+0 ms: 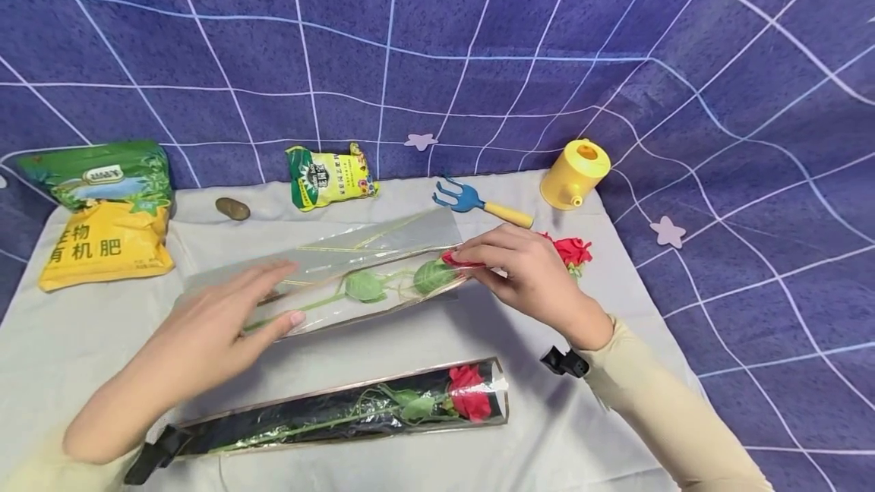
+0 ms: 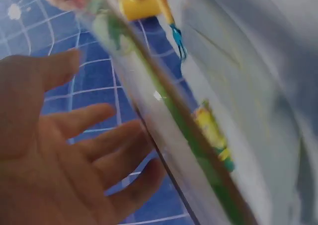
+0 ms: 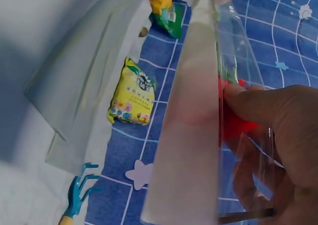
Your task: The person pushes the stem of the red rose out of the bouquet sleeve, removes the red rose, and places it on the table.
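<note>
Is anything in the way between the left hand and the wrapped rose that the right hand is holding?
Nothing visible: the left hand is right beside the stem end of the wrapped rose, and the right hand grips its bloom end.

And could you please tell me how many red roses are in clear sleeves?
2: one red rose in the sleeve held by the right hand, another in the black-backed sleeve below. Red blooms behind that hand are partly hidden; whether they're sleeved is unclear.
</note>
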`<state>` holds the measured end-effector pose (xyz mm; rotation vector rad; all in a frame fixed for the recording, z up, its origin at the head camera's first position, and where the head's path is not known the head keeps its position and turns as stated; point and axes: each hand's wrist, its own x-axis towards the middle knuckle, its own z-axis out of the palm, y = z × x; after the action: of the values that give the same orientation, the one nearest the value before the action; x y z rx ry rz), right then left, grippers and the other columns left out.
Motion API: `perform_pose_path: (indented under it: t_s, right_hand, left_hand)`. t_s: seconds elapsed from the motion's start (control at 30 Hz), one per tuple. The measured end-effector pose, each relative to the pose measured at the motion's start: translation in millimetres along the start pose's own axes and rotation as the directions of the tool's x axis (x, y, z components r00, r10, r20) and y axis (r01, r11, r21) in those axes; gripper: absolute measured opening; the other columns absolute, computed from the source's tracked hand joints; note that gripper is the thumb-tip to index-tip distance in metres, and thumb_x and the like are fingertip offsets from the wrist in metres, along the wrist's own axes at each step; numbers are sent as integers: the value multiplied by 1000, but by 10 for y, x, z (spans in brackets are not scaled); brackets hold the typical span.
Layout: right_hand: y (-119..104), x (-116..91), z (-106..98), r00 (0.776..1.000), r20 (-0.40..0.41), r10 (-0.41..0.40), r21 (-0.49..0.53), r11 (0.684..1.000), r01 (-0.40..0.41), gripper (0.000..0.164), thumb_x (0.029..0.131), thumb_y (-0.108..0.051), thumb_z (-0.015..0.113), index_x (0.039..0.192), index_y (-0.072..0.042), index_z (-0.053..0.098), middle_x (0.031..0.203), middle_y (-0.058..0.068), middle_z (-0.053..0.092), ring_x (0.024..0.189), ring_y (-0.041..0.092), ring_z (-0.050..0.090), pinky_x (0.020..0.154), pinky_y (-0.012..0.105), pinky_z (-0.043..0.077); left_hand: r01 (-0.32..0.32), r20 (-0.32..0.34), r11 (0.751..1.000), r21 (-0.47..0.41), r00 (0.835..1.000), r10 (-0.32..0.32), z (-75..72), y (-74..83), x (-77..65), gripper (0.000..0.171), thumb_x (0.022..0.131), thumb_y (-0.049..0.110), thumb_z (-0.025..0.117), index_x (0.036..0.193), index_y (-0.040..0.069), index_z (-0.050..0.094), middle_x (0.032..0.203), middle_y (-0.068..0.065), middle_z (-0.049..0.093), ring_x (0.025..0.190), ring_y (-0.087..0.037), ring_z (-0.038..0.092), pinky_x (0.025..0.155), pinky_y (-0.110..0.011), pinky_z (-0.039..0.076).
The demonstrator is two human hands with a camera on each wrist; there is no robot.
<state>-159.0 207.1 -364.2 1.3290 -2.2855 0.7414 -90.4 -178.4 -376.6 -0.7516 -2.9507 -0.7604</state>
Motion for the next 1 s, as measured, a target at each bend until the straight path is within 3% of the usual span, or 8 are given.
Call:
perform_pose_path:
  t_s: [0.13, 0.3, 0.37, 0.57, 0.73, 0.83, 0.93, 1.0]
  right_hand:
    - [-12, 7, 14, 1000, -9, 1, -1, 1000, -1, 29, 78, -8, 76, 105, -16, 72, 107, -4, 66, 95, 14, 59, 83, 30, 44]
    - [5, 27, 16, 1000, -19, -8, 4, 1000, 8, 28, 78, -8, 76, 104, -14, 72, 107, -2, 67, 97, 17, 60, 87, 33, 42]
    - [16, 30, 14, 1000, -29, 1, -14, 1000, -2, 29, 77, -10, 77, 105, -14, 71, 107, -2, 67, 99, 18, 60, 89, 36, 40]
    - [-12, 29, 38, 982, -181, 47, -96, 993, -65, 37, 73, -12, 79, 109, -15, 70, 117, 4, 61, 113, 28, 50, 93, 50, 24]
    - [-188, 60, 151, 962, -202, 183, 190, 971, -145, 21, 75, -4, 76, 95, -8, 70, 99, 3, 66, 94, 22, 58, 86, 40, 38]
    - [-242, 78, 253, 909, 57, 414, 476, 789, -389, 22, 82, -7, 72, 102, -4, 66, 95, 6, 67, 85, 22, 61, 71, 37, 50]
    - [-183, 66, 372, 765, 291, 575, 682, 436, -587, 35, 87, -14, 69, 117, -1, 57, 104, 12, 64, 91, 27, 61, 74, 38, 51]
    - [-120, 50, 460, 708, 338, 620, 816, 181, -548, 42, 88, -17, 68, 123, -1, 51, 110, 14, 61, 95, 26, 60, 80, 36, 49]
  left_hand:
    - [72, 210, 970, -234, 977, -22, 131, -168, 73, 61, 89, 47, 59, 139, 18, 42, 123, -4, 58, 95, -18, 60, 75, -40, 50]
    - [162, 375, 860, -485, 926, 38, 243, -286, 106, 56, 85, 36, 68, 131, 9, 51, 96, 3, 67, 75, -9, 60, 64, -28, 49]
    - [163, 377, 853, -495, 925, 41, 253, -282, 113, 51, 85, 35, 68, 127, 9, 55, 94, 5, 67, 74, -9, 60, 65, -28, 49]
    - [122, 197, 938, -325, 979, -59, 240, -244, 170, 40, 86, 37, 66, 117, 12, 65, 104, 1, 66, 92, -15, 59, 79, -38, 47]
    - [137, 81, 943, -304, 990, -118, 194, -249, 238, 38, 89, 37, 63, 117, 11, 65, 106, -2, 66, 94, -16, 59, 78, -35, 48]
    - [127, 42, 935, -332, 992, -119, 173, -199, 274, 38, 89, 36, 63, 117, 11, 65, 109, -3, 66, 95, -14, 61, 75, -28, 49]
    - [115, 41, 917, -382, 993, -107, 177, -114, 317, 37, 89, 36, 63, 117, 11, 65, 109, -2, 66, 93, -13, 61, 74, -26, 49]
    - [100, 44, 909, -403, 995, -90, 194, -57, 348, 35, 88, 36, 64, 114, 13, 67, 106, 1, 66, 89, -10, 61, 72, -24, 49]
